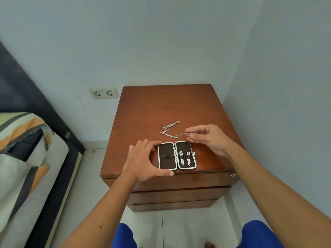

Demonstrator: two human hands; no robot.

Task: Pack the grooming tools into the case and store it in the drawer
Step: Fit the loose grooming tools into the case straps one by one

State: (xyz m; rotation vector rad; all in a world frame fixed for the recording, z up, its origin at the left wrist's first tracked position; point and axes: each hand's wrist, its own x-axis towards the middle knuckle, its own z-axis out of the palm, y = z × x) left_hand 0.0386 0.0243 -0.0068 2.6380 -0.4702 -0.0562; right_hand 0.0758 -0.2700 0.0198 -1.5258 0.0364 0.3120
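A small black case (pixel 167 162) with a silver rim lies open flat near the front edge of the brown nightstand (pixel 161 104). Its right half holds two nail clippers (pixel 184 158) under elastic loops; the left half holds none. My left hand (pixel 145 161) rests against the case's left side, thumb along its front edge. My right hand (pixel 207 137) pinches a thin metal tool (pixel 180 134) just behind the case. Several loose metal tools (pixel 169 126) lie in a small pile farther back on the top.
The nightstand has a drawer front (pixel 179 181) with a small round knob (pixel 233 175) at the right and more fronts below. A bed with a patterned cover (pixel 26 158) is at the left. Walls close in behind and to the right.
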